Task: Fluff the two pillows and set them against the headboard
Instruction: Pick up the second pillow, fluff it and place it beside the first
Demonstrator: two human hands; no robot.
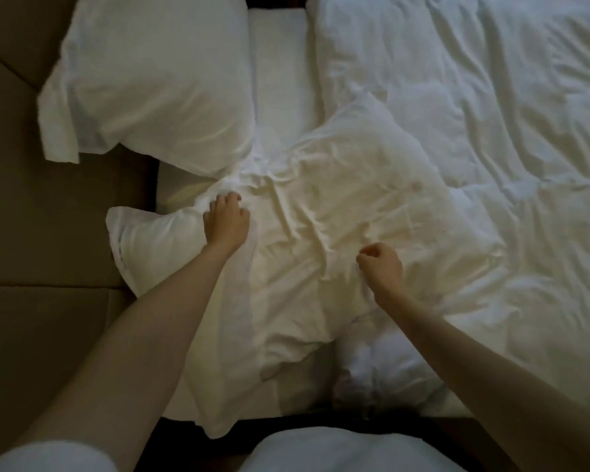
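Two white pillows lie on the bed. The near pillow (321,212) is wrinkled and flat in the middle of the view. My left hand (226,219) grips its upper left edge, fingers curled into the fabric. My right hand (380,264) is closed as a fist and presses into the pillow's right half. The far pillow (157,80) leans at the upper left against the brown padded headboard (24,206), its open case end hanging down.
A crumpled white duvet (491,131) covers the right side of the bed. A strip of bare white sheet (280,69) shows between the far pillow and the duvet. My white shirt fills the bottom edge.
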